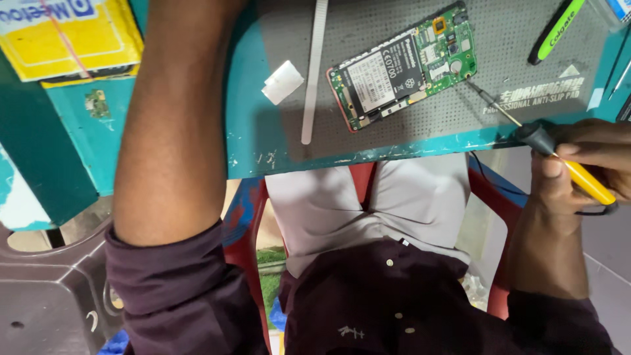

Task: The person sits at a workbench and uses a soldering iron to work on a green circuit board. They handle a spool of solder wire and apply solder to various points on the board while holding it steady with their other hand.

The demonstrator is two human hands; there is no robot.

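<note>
Right hand (pixel 578 164) closed around a yellow-handled soldering iron (pixel 559 158), its tip touching the opened phone (pixel 401 66) beyond on the worktop (pixel 263 151). The bare, light board looks fragile: hold its edges. Left hand out of view, so its state cannot be told.

glossy yellow plastic handle on the soldering iron (pixel 578 176), matt black collar, thin bare metal tip. the opened phone's green circuit board (pixel 402 64) looks lacquered, with dull metal shields and a paper-labelled battery. grey rubbery anti-slip mat (pixel 368 131), finely dotted and matt. teal painted table edge (pixel 263 158), chipped and rough. flat brushed metal strip (pixel 314 69), smooth. dark cloth shirt (pixel 394 302), soft weave.
</note>
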